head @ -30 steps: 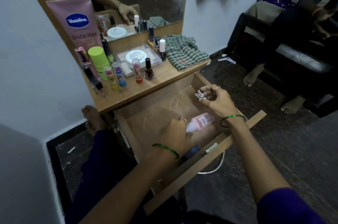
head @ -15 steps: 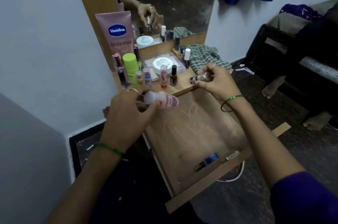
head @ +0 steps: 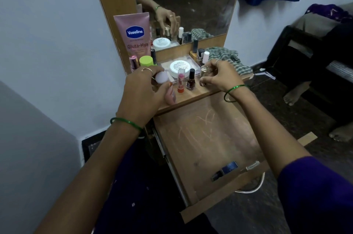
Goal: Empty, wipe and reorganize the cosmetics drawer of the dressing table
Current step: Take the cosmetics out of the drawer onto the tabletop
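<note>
The wooden drawer [head: 200, 138] stands pulled out, its scratched bottom nearly bare. A dark blue tube [head: 225, 170] and a thin silver stick [head: 252, 166] lie at its front edge. My left hand [head: 143, 92] grips a pink bottle with a white cap [head: 168, 88] over the dressing-table top [head: 193, 98]. My right hand [head: 221, 75] holds a small gold-capped bottle [head: 204, 73] upright on the top, beside a dark nail polish [head: 191, 81] and a red lip balm [head: 180, 81].
A Vaseline tube [head: 136, 37], a green-capped stick [head: 146, 61], a white jar [head: 179, 67], more small bottles and a checked cloth [head: 229, 58] crowd the top under the mirror [head: 191, 1]. Another person's bare feet [head: 294, 96] are on the floor at right.
Both hands rose from the drawer to the table top, the left carrying the pink bottle, the right carrying the small bottle, which now stands on the top.
</note>
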